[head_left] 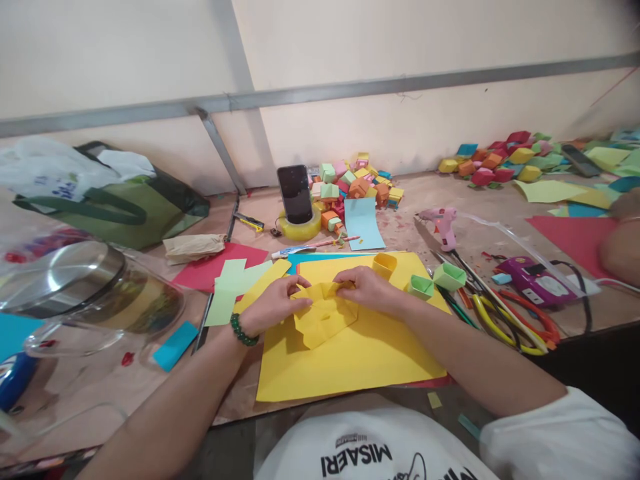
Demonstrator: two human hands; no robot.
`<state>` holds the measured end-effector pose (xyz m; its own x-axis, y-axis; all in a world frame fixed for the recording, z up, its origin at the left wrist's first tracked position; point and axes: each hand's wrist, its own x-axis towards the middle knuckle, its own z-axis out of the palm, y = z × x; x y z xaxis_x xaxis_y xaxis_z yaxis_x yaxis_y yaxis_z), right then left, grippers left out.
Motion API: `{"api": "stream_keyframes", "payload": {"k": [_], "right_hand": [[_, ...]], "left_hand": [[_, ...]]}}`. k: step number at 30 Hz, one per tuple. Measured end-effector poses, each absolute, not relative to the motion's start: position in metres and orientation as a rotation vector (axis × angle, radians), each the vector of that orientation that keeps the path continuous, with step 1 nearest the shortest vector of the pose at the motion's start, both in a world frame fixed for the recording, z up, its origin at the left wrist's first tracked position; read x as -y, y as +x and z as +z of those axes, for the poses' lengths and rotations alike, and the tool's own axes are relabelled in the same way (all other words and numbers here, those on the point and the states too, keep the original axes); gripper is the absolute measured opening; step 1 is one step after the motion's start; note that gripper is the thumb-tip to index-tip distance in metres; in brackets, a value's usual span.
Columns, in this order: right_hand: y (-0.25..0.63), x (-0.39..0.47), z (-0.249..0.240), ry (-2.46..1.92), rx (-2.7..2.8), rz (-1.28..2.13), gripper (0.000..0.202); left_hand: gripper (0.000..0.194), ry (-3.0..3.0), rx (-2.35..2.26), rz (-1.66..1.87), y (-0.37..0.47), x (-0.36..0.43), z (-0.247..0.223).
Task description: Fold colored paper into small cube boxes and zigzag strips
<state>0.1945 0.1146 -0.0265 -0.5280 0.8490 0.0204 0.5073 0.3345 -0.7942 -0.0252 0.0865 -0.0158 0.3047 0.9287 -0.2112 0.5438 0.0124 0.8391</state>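
Note:
A creased piece of yellow paper (327,317), partly folded, is held between my two hands above a stack of large yellow sheets (350,373). My left hand (277,303), with a green bead bracelet on the wrist, pinches its left upper edge. The fingers of my right hand (367,287) are closed on its upper right edge. Just beyond the right hand stands a small yellow paper box (385,265). Two pale green paper boxes (421,287) sit to the right of it.
Behind the sheets, a phone (295,193) leans in a tape roll (300,225) near piled paper boxes (357,183). To the right are a pink glue gun (443,223), scissors (505,323) and another person's arm (623,250). A glass jug (115,287) stands left.

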Motion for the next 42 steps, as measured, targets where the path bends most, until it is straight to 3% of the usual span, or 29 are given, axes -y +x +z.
{"api": "stream_keyframes", "payload": {"k": [3, 11, 16, 25, 34, 42], "right_hand": [[0.191, -0.114, -0.034, -1.142, 2.121, 1.050, 0.017], [0.189, -0.107, -0.032, -0.902, 2.027, 0.865, 0.009], [0.191, -0.107, -0.028, -0.747, 1.993, 0.783, 0.021], [0.184, -0.094, -0.023, -0.540, 1.991, 0.326, 0.026], [0.185, -0.081, -0.012, -0.486, 1.893, 0.262, 0.044], [0.189, -0.070, -0.006, -0.432, 1.939, 0.235, 0.045]], "left_hand": [[0.020, 1.748, -1.325, 0.536, -0.020, -0.085, -0.016], [0.033, 1.811, -1.442, 0.638, -0.011, -0.075, -0.009], [0.032, 1.865, -1.449, 0.746, -0.009, -0.071, -0.007], [0.029, 2.003, -1.424, 1.048, -0.004, -0.064, -0.014], [0.028, 2.332, -1.249, 1.399, 0.000, -0.056, -0.010], [0.009, 2.345, -1.321, 1.467, 0.002, -0.047, -0.004]]}}
